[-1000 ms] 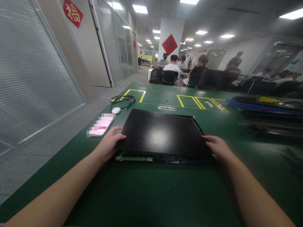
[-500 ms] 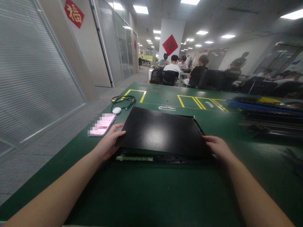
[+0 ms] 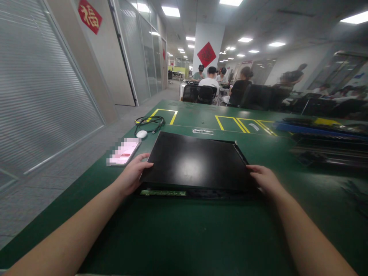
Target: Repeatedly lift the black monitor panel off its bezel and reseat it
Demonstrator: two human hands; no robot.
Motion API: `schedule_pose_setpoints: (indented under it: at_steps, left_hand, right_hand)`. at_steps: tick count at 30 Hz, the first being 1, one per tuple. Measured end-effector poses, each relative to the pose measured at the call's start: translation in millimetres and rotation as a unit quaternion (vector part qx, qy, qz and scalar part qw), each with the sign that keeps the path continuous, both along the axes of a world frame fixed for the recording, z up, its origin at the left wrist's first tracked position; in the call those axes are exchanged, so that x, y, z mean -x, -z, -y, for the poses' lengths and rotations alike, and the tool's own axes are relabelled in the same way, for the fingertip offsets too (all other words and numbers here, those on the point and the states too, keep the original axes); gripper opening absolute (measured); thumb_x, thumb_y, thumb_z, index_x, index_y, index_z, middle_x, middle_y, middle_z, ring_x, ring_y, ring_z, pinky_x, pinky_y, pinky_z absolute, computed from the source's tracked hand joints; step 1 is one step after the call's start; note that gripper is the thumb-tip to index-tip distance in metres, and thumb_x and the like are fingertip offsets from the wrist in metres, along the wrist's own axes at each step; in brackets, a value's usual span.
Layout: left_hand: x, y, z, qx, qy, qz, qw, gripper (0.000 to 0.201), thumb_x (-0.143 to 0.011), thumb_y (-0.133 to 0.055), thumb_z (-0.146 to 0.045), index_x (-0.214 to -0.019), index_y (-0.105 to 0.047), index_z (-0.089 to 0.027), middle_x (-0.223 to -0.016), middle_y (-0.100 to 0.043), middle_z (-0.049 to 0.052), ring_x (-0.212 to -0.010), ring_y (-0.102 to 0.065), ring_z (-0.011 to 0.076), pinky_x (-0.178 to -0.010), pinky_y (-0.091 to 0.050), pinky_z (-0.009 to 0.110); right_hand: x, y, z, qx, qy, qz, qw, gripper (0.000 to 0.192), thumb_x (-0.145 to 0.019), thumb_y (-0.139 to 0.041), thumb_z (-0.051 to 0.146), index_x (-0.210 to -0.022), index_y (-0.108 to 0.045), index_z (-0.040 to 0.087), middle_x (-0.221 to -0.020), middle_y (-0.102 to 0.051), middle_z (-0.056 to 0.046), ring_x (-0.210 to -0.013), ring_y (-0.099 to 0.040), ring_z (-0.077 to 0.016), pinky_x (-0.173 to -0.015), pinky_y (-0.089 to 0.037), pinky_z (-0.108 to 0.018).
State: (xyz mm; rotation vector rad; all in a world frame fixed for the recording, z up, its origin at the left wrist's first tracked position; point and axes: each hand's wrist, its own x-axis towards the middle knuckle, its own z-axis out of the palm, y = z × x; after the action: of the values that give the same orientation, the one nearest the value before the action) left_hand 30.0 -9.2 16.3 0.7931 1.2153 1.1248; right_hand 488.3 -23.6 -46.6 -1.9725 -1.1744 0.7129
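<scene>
Head view, change: against 0.5 s ago the black panel (image 3: pixel 195 161) sits a little lower at its near edge, closer to the frame beneath; both hands kept their places.
Meaning: judged from that small drop, the panel is being seated or eased down, not lifted away.
Left hand (image 3: pixel 132 177): fingers curled over the panel's near-left corner, thumb on top, gripping it.
Right hand (image 3: pixel 264 178): curled on the near-right corner, holding the edge.
Panel place: centre of the frame, on the green table (image 3: pixel 184 237).
Panel axis: long axis runs left to right; glossy face up, far edge toward the upper frame.
Nearby: green circuit strip (image 3: pixel 163 193) at the near edge; phone (image 3: pixel 124 151) to the left.
</scene>
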Motion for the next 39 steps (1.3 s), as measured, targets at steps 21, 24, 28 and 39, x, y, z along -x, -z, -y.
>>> schedule_pose_setpoints:
  at_steps: [21, 24, 28, 39]
  left_hand:
    - [-2.1, -2.9, 4.4, -0.013, 0.014, -0.042, 0.999, 0.042, -0.074, -0.069, -0.01, -0.111, -0.056, -0.024, -0.076, -0.075, 0.001, -0.06, -0.073, 0.0211, -0.051, -0.057, 0.027]
    - [0.6, -0.5, 3.1, -0.029, 0.018, -0.042, 0.999, 0.041, -0.076, -0.068, -0.011, -0.113, -0.057, -0.024, -0.078, -0.077, 0.002, -0.059, -0.073, 0.0193, -0.054, -0.058, 0.028]
    - [7.8, 7.0, -1.8, -0.088, 0.032, -0.051, 0.994, 0.039, -0.073, -0.075, -0.018, -0.11, -0.063, -0.021, -0.1, -0.078, 0.007, -0.088, -0.075, 0.0243, -0.076, -0.06, 0.033]
    - [27.8, 28.8, -17.5, -0.173, 0.027, -0.275, 0.945, 0.053, -0.058, -0.083, -0.043, -0.104, -0.071, -0.02, -0.149, -0.052, 0.016, -0.138, -0.045, 0.0369, -0.115, -0.033, 0.049]
  right_hand:
    - [-4.8, 3.0, -0.6, -0.008, -0.006, 0.028, 1.0, 0.041, -0.074, -0.058, 0.008, -0.11, -0.074, 0.019, -0.093, -0.076, -0.007, -0.076, -0.069, -0.0177, -0.063, -0.051, -0.025]
    - [1.0, -3.1, 1.1, -0.002, 0.001, 0.026, 1.0, 0.041, -0.074, -0.058, 0.007, -0.11, -0.074, 0.018, -0.094, -0.076, -0.008, -0.076, -0.069, -0.0175, -0.063, -0.051, -0.025]
    - [7.1, -9.3, 3.1, 0.01, 0.014, 0.028, 0.999, 0.041, -0.074, -0.057, 0.006, -0.11, -0.074, 0.017, -0.092, -0.076, -0.008, -0.072, -0.068, -0.0172, -0.061, -0.05, -0.025]
    - [-0.3, -1.0, 1.5, 0.012, 0.005, 0.016, 1.0, 0.044, -0.075, -0.057, 0.009, -0.116, -0.072, 0.018, -0.09, -0.076, -0.007, -0.066, -0.066, -0.0158, -0.056, -0.049, -0.025]
